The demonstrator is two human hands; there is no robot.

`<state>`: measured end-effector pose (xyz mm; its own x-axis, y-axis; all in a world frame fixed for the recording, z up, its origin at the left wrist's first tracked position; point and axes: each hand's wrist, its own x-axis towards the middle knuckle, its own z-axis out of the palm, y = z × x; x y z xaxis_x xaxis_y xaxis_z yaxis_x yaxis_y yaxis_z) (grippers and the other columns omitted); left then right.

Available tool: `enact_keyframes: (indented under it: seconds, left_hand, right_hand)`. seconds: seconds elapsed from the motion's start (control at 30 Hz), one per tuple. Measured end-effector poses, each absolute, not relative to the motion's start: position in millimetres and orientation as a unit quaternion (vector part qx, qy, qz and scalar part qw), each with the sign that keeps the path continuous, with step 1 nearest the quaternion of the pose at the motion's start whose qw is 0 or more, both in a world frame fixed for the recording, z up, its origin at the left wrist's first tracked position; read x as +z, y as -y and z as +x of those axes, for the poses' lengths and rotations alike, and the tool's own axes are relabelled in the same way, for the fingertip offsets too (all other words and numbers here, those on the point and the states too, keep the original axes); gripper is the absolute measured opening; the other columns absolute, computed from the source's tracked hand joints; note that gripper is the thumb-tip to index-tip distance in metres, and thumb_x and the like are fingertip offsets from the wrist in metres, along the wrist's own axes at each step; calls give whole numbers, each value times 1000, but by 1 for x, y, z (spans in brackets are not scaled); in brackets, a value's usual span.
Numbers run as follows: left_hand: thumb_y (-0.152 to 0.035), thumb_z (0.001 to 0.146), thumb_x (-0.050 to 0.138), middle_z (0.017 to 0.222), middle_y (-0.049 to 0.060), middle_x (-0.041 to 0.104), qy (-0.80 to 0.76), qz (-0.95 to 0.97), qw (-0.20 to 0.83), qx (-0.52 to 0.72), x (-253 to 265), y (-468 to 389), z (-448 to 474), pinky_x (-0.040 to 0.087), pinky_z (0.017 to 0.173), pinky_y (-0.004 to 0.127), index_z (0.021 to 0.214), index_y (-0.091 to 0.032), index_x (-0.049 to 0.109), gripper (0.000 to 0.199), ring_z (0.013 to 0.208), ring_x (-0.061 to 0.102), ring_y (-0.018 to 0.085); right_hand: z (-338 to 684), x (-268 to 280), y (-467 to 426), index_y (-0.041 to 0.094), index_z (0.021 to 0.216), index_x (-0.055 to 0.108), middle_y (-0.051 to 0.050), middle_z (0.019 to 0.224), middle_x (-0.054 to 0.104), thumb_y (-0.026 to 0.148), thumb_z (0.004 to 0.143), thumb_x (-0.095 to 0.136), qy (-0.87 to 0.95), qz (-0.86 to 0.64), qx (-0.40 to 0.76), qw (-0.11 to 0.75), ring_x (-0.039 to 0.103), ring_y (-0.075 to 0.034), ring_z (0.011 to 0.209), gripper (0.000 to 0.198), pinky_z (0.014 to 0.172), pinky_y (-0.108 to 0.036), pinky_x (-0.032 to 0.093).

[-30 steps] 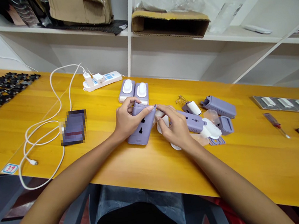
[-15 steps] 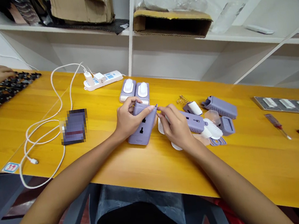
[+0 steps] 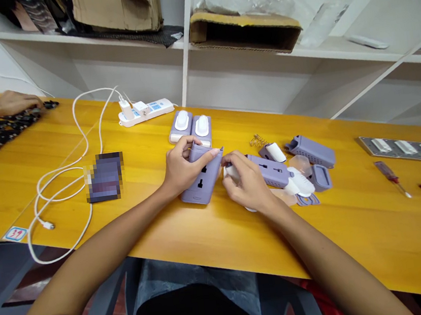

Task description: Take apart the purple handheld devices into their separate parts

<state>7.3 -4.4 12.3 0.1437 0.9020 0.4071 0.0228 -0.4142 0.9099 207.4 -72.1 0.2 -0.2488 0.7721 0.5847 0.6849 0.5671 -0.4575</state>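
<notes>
At the far left, another person's hand (image 3: 15, 103) over small black parts (image 3: 3, 130). Next, a thin, bendy white cord (image 3: 48, 225) in loops on the shiny yellow worktop (image 3: 165, 229). In the middle, at the back, two purple blocks (image 3: 172, 127) with smooth white caps, done by the look of them. Just in front, the long purple case (image 3: 195, 192), box-shaped, with dark slots and no white cap to be seen, so maybe only part done. Around its top end, left hand (image 3: 181, 168), pinching with thumb in front and fingers behind. Just beside, right hand (image 3: 246, 178), fingers bent at a white part (image 3: 231, 174); cannot tell pinching from only touching. Then loose bits, not yet joined: a curly wire spring (image 3: 257, 140), a slotted purple box (image 3: 271, 167), a ridged white cap (image 3: 303, 184), a see-through plastic cup (image 3: 301, 164), a purple shell (image 3: 312, 152) full of tiny holes. Farther right, a screwdriver (image 3: 389, 172) and a flat grey strip (image 3: 393, 146), both out of use.
</notes>
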Motion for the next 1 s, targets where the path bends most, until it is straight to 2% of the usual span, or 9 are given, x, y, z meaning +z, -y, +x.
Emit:
enact_keyframes:
  seconds: [0.17, 0.23, 0.33, 0.53, 0.73, 0.87, 1.0]
  left_hand:
    - [-52, 81, 95, 79, -4, 66, -355, 645, 400, 546, 12, 5, 7, 45, 61, 25, 102, -24, 65, 46, 67, 57, 11]
    - [-52, 81, 95, 78, -4, 65, -356, 646, 397, 546, 12, 5, 7, 45, 60, 25, 101, -24, 65, 46, 66, 56, 11]
    - [-53, 80, 96, 77, -4, 64, -361, 647, 396, 542, 11, 6, 7, 44, 60, 25, 100, -24, 65, 48, 66, 55, 11]
    - [-52, 82, 94, 71, -6, 56, -359, 652, 396, 538, 12, 7, 8, 39, 56, 25, 100, -24, 64, 45, 62, 48, 11]
    - [-53, 81, 94, 71, -6, 58, -356, 650, 406, 535, 12, 6, 9, 40, 56, 25, 99, -24, 64, 45, 61, 49, 11]
    - [-52, 81, 94, 73, -5, 62, -355, 648, 412, 534, 12, 6, 9, 43, 58, 25, 98, -24, 64, 45, 63, 52, 11]
    - [-54, 81, 94, 74, -5, 64, -357, 648, 412, 532, 12, 5, 8, 44, 57, 24, 99, -24, 64, 46, 63, 55, 11]
  right_hand:
    - [207, -2, 68, 26, 129, 60, -12, 121, 70, 13, 101, 54, 778, -470, 24, 416, 68, -32, 111, 32, 98, -50, 58]
    - [210, -4, 65, 25, 133, 62, -14, 125, 70, 10, 102, 50, 787, -466, 9, 404, 66, -33, 114, 37, 99, -52, 57]
    - [214, -7, 63, 23, 126, 68, -15, 126, 72, 1, 97, 45, 816, -458, -22, 352, 62, -33, 109, 43, 96, -51, 56]
    - [219, -16, 60, 22, 98, 72, -12, 108, 76, -3, 92, 53, 863, -443, -56, 237, 60, -30, 94, 32, 80, -44, 53]
    - [219, -17, 62, 23, 104, 75, -12, 112, 77, -4, 87, 58, 862, -470, -76, 176, 62, -30, 95, 36, 65, -41, 47]
    - [217, -15, 63, 24, 109, 76, -15, 127, 77, -1, 91, 58, 864, -466, -117, 147, 66, -32, 104, 35, 64, -40, 51]
    - [217, -17, 63, 26, 115, 75, -14, 132, 75, -1, 90, 54, 862, -470, -130, 139, 68, -32, 111, 43, 64, -39, 55]
